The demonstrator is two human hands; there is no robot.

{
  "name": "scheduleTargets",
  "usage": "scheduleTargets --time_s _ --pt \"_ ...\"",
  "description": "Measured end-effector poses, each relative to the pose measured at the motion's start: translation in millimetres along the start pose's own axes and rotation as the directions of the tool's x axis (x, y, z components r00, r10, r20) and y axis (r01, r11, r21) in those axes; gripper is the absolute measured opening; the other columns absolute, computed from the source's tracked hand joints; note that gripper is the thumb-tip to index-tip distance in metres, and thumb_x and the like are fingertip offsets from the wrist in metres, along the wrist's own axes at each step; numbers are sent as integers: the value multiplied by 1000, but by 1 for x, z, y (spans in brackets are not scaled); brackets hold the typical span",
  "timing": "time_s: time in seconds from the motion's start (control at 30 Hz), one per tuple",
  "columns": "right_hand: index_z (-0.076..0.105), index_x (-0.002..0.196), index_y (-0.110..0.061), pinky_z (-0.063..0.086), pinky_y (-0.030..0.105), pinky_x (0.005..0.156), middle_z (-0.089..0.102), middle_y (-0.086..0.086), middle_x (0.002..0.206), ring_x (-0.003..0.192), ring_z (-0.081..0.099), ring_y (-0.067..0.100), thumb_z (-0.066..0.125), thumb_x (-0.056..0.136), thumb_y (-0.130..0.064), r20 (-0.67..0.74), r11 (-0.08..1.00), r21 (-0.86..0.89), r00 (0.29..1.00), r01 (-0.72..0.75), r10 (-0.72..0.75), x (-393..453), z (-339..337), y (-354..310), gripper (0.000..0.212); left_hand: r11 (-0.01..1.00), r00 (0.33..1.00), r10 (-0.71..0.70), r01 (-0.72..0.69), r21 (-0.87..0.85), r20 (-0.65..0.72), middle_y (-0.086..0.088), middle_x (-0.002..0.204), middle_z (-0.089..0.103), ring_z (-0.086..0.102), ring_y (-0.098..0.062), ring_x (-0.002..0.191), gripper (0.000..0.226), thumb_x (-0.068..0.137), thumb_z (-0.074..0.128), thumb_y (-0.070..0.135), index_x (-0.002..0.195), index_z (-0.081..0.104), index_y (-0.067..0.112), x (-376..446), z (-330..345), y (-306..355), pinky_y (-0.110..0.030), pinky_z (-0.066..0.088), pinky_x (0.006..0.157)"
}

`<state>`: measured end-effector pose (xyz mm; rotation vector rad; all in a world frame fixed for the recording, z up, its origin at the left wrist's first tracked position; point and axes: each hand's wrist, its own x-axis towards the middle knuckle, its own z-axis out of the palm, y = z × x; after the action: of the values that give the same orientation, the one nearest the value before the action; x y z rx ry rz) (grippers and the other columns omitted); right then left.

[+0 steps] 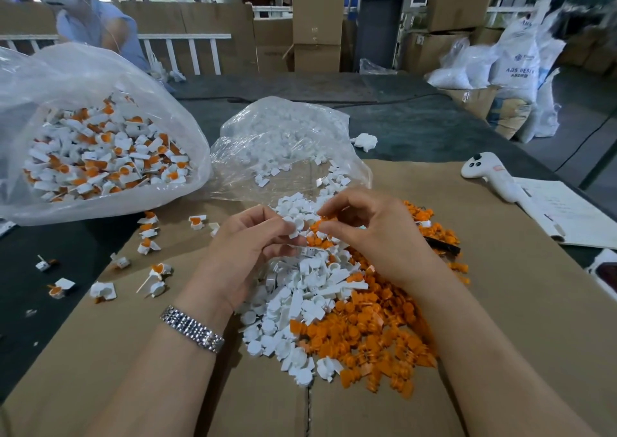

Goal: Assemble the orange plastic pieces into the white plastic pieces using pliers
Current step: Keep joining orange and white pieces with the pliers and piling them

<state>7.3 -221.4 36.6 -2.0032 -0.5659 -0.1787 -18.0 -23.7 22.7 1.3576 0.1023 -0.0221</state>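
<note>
Centrally, left hand (247,236) pinching white piece (296,225), right hand (374,232) pinching orange piece (322,224), pliers (444,244) seemingly half-hidden.

your left hand (248,236) is raised, palm turned toward you, fingers curled, thumb and forefinger pinching a small white piece (296,226). your left forearm enters from lower left, a metal watch band (193,328) on the wrist. your right hand (374,232) is level with it, knuckles up, fingertips pinching an orange piece (319,225). fingertips of both hands nearly meet. right forearm bare, entering from lower right.
</note>
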Motion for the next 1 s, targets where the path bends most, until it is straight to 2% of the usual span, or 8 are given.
scheduleTargets --time_s 0.17,0.27,0.33,0.5,0.6,0.7,0.83,1.0 --pt "75 109 -7 56 21 87 74 3 103 92 72 9 69 92 -5 18 982 184 999 -33 30 -1 3 -5 19 1000 1000 18 -18 4 23 -7 66 65 74 -25 79 37 88 69 -6 58 61 14 0 2 -3 -22 57 61" --pt "74 114 -7 54 15 83 74 3 105 91 72 6 59 98 0 23 982 185 999 -41 37 -1 3 -6 24 1000 1000 14 -14 -3 15 -5 65 64 75 -27 80 31 88 70 -6 64 60 10 0 3 -3 -22 57 61" --pt "74 111 -8 55 15 80 75 2 99 86 73 3 64 95 -2 -24 983 183 999 -33 38 -2 4 -6 20 1000 1000 17 -17 4 13 -5 63 64 75 -27 80 30 87 71 -5 63 60 10 0 3 -4 -22 58 62" --pt "74 100 -16 58 22 77 73 -8 88 81 70 4 77 88 -12 -115 999 -23 993 31 -34 -5 17 -8 13 997 998 53 -54 51 18 -5 64 66 75 -29 82 31 86 73 -4 62 64 13 1 4 -7 -26 59 67" --pt "71 97 -17 57 28 73 69 -8 86 78 67 8 75 88 -14 -110 982 -159 987 99 -117 -5 23 -9 10 995 997 76 -77 66 22 -15 75 70 74 -26 79 19 87 74 -1 71 66 6 2 2 -9 -26 60 68" --pt "70 97 -17 56 33 71 67 -6 84 76 64 9 73 88 -13 -100 971 -219 987 98 -123 -6 23 -8 10 994 994 94 -97 52 61 -18 87 76 75 -27 78 15 85 80 10 73 73 7 2 2 -9 -27 60 74" --pt "69 93 -17 58 29 70 67 -8 79 73 66 9 74 88 -12 -156 993 -117 987 24 -42 -6 18 -8 9 992 984 114 -121 43 134 -19 95 78 77 -32 92 2 81 79 11 82 80 10 1 1 -9 -36 62 89" --pt "72 94 -17 55 21 64 70 -4 78 71 68 10 73 89 -10 -106 996 84 993 -40 48 -6 14 -10 9 988 979 153 -150 -32 132 -16 93 78 77 -32 88 33 75 77 6 108 74 7 -2 2 -6 -29 62 78"
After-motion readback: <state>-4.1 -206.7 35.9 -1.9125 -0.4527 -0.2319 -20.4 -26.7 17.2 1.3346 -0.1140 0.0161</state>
